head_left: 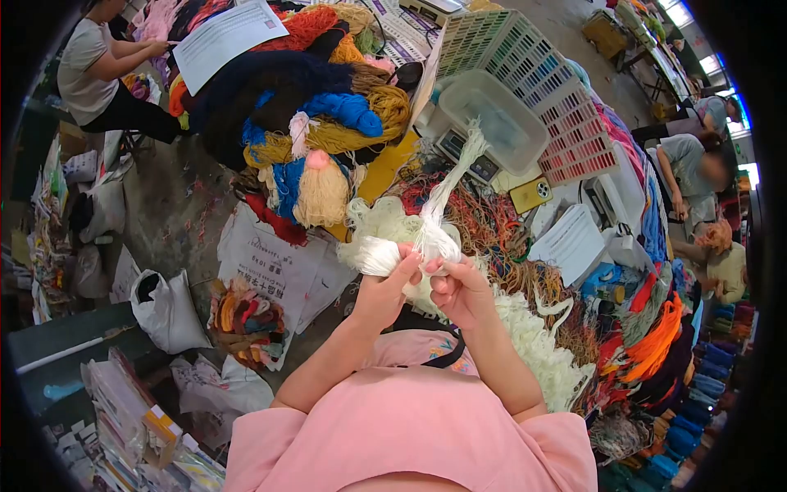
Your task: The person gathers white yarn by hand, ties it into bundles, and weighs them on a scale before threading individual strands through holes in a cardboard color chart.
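A skein of white thread (pixel 441 201) stretches from a clear plastic tub (pixel 496 115) down to my two hands. My left hand (pixel 387 287) is closed, thumb and fingers pinching the white thread, and a looped end of it fans out on that side. Close beside it, my right hand (pixel 461 291) pinches the same thread between thumb and curled fingers. Below and around the hands lies a pile of cream yarn (pixel 537 344). A tangled heap of reddish multicoloured threads (pixel 492 221) sits just beyond my right hand.
The tub stands by a digital scale (pixel 469 157) and a white plastic basket (pixel 525 82). A phone (pixel 531 195) and a paper sheet (pixel 567 246) lie on the right. Blue, tan and black yarn (pixel 344 115) is heaped ahead left. Other people sit at both sides.
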Available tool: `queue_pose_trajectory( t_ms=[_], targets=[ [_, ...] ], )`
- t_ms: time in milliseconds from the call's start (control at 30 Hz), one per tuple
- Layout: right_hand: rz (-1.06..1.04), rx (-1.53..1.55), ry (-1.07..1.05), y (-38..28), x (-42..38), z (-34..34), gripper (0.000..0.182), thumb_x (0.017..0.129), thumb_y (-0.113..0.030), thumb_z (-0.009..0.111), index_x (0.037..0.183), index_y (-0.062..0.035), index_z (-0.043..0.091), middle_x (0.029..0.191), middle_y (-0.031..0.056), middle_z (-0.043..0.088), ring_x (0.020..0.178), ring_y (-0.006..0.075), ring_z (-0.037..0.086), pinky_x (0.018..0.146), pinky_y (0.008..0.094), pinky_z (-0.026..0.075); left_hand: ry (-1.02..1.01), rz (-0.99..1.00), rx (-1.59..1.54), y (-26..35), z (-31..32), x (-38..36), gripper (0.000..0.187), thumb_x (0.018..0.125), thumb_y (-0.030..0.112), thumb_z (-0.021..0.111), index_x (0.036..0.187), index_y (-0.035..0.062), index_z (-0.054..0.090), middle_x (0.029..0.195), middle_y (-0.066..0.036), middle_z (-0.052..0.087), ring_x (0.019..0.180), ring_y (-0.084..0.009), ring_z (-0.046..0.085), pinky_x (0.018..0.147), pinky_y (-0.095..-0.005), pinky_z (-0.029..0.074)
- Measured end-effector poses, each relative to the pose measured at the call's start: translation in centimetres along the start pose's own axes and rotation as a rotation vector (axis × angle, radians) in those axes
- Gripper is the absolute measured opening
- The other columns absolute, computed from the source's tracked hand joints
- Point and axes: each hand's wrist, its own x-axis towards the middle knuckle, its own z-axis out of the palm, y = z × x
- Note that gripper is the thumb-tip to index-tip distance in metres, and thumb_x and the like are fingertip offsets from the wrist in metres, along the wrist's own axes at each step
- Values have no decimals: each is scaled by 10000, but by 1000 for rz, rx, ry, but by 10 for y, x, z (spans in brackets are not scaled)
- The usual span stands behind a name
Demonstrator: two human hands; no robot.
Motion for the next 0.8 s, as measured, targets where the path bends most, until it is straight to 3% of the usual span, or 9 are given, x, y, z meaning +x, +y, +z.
queue_pose_trajectory(
  t_ms=[100, 167, 200, 267, 400, 600, 700, 767, 800],
  targets=[
    [87, 8, -12, 3, 1, 3, 134, 737, -51, 483, 854, 3, 519, 726, 88, 569, 492, 71, 489, 381, 163, 359, -113, -20, -16, 3, 1, 0, 88, 767, 86, 497, 821, 18, 507, 663, -4, 490, 587, -64, 459, 489, -170, 349],
    [93, -143, 57, 0, -1, 10, 94, 748, -78, 484, 774, 4, 523, 571, 9, 489, 413, 42, 389, 346, 160, 290, -92, -24, -22, -2, -4, 3, 74, 750, 62, 511, 804, 11, 512, 673, -11, 499, 613, -74, 482, 517, -173, 363],
    [91, -143, 58, 0, -2, 14, 94, 748, -78, 484, 774, 4, 523, 571, 9, 489, 413, 42, 389, 346, 160, 290, -93, -25, -22, -3, -5, 3, 74, 750, 62, 511, 804, 11, 512, 673, -11, 499, 613, -74, 482, 517, -173, 363],
    [31, -402, 92, 0, -4, 20, 57, 729, -67, 518, 730, -10, 530, 519, -17, 442, 386, 30, 329, 339, 159, 233, -37, 20, 19, -5, -5, 2, 65, 727, 45, 538, 783, 14, 522, 673, -12, 499, 597, -68, 471, 520, -179, 363],
    [-28, -418, 106, 3, -6, 19, 33, 714, -46, 533, 718, -14, 532, 491, -26, 421, 368, 32, 305, 333, 164, 217, -61, -41, -75, 0, -5, 0, 74, 712, 44, 557, 776, 19, 530, 672, -11, 496, 583, -63, 460, 510, -179, 356],
    [-68, -212, 65, 9, -4, 8, 41, 726, -43, 503, 723, -11, 528, 566, -9, 455, 428, 37, 337, 359, 166, 234, -47, -26, -10, -3, -11, -4, 88, 719, 58, 554, 793, 19, 529, 666, -3, 487, 575, -54, 441, 497, -174, 335],
    [-94, -62, 172, 8, -5, 13, 38, 729, -44, 485, 741, -23, 515, 631, -10, 436, 494, 47, 341, 378, 158, 254, -39, 18, 12, -7, -12, -5, 90, 725, 55, 542, 807, 24, 520, 716, -4, 490, 566, -52, 438, 492, -169, 324],
    [91, 345, -131, 4, -6, -2, 56, 732, -42, 469, 780, -41, 496, 643, -17, 386, 522, 58, 317, 384, 154, 274, -37, 176, 161, -13, -18, -3, 114, 739, 45, 504, 846, 26, 470, 743, -55, 490, 652, -89, 456, 550, -185, 372],
    [98, 393, -164, 1, -7, -7, 63, 736, -47, 468, 796, -47, 487, 623, -19, 358, 515, 59, 303, 381, 149, 279, -37, 177, 161, -11, -18, -3, 114, 739, 45, 504, 846, 26, 470, 743, -55, 490, 652, -89, 456, 550, -185, 372]
  ],
)
